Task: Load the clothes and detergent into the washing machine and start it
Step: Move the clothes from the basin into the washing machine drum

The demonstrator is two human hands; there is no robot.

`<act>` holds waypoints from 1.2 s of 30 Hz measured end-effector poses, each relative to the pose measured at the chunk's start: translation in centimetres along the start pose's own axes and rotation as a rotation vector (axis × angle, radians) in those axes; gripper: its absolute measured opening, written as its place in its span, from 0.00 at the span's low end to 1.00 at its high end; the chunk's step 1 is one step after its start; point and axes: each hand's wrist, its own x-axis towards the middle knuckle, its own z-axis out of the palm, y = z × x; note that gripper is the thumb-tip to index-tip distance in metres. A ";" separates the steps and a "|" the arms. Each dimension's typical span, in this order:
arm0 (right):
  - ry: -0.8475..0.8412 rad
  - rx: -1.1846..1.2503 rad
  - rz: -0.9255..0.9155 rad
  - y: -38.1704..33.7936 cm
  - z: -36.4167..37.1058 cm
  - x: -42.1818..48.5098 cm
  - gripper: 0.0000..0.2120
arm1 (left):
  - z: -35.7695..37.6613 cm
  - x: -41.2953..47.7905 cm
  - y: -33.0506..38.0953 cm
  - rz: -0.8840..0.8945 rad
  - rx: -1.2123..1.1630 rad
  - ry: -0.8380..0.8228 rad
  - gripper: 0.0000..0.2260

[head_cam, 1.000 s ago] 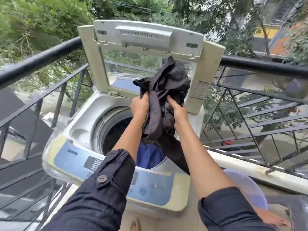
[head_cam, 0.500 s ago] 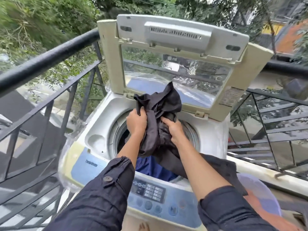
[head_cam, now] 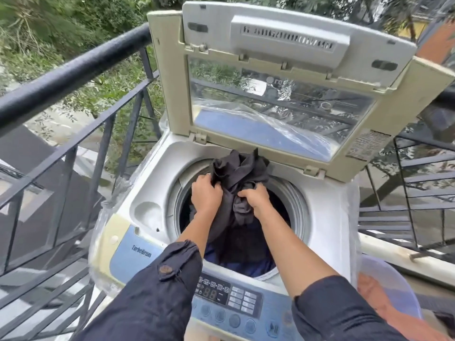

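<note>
A top-loading washing machine (head_cam: 327, 217) stands on a balcony with its lid (head_cam: 283, 77) raised. Both my hands grip a bunched black garment (head_cam: 236, 173) over the round drum opening (head_cam: 298, 203). My left hand (head_cam: 205, 194) holds its left side and my right hand (head_cam: 254, 198) its right side. The cloth hangs down into the drum, where blue clothing (head_cam: 256, 265) lies. The control panel (head_cam: 229, 299) with buttons and a display runs along the near edge. No detergent is in view.
A black metal railing (head_cam: 73, 70) runs close along the left and behind the machine. A pale plastic basin (head_cam: 391, 284) with orange cloth sits at the lower right. A recessed dispenser pocket (head_cam: 150, 214) lies left of the drum.
Both hands have lowered the black garment from in front of the lid down to the drum opening. The trailing end that hung over the front edge is now inside the drum.
</note>
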 end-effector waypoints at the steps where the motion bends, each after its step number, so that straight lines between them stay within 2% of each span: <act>1: 0.015 -0.013 0.015 0.0 0.1 0.3 0.22 | 0.1 0.1 -0.4 -0.034 -0.009 -0.015 0.10; 5: 0.019 -0.047 0.041 0.8 0.1 0.9 0.21 | 0.4 -0.2 -0.8 -0.109 -0.081 -0.048 0.17; 11: 0.027 0.020 0.063 2.0 -0.2 0.6 0.23 | 1.0 -0.3 0.2 -0.107 -0.171 -0.078 0.15; 16: 0.060 0.065 -0.030 2.0 -1.4 0.3 0.25 | 1.8 -1.1 1.2 -0.091 -0.184 -0.057 0.14; 23: 0.135 0.177 -0.176 1.8 -5.0 -0.6 0.10 | 3.6 -3.8 4.7 -0.077 -0.238 -0.001 0.12; 29: 0.253 0.278 -0.334 2.2 -12.2 -2.3 0.05 | 6.9 -7.9 9.8 0.000 -0.349 -0.004 0.13; 34: 0.343 0.341 -0.415 4.7 -20.1 -2.3 0.09 | 11.0 -12.8 15.5 0.041 -0.399 0.000 0.13; 36: 0.368 0.351 -0.421 6.5 -23.8 -2.3 0.08 | 13.3 -15.1 17.7 0.050 -0.457 -0.004 0.16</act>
